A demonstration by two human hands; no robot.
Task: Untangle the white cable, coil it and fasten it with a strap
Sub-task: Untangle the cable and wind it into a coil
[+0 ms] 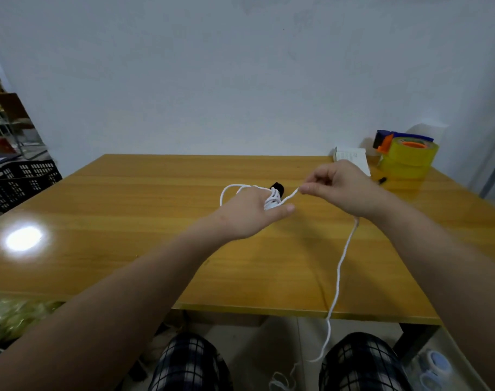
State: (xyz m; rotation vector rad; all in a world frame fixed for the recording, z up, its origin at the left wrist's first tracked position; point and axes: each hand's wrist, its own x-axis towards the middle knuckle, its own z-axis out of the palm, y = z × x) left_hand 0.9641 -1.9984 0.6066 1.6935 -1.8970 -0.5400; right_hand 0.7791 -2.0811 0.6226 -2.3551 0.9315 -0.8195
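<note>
Several turns of the white cable (340, 266) are wound around the fingers of my left hand (249, 213), which hovers over the middle of the wooden table (113, 221). My right hand (343, 187) pinches the cable just right of the coil. From there the loose length runs down past my right wrist, over the table's front edge and onto the floor between my knees. A small black strap (278, 188) lies on the table just behind my left fingers, partly hidden by them.
Yellow tape rolls with a blue and orange dispenser (407, 156) stand at the back right corner beside a white paper booklet (353, 159) and a small black object (382, 180). A black crate (20, 182) sits off the table's left side.
</note>
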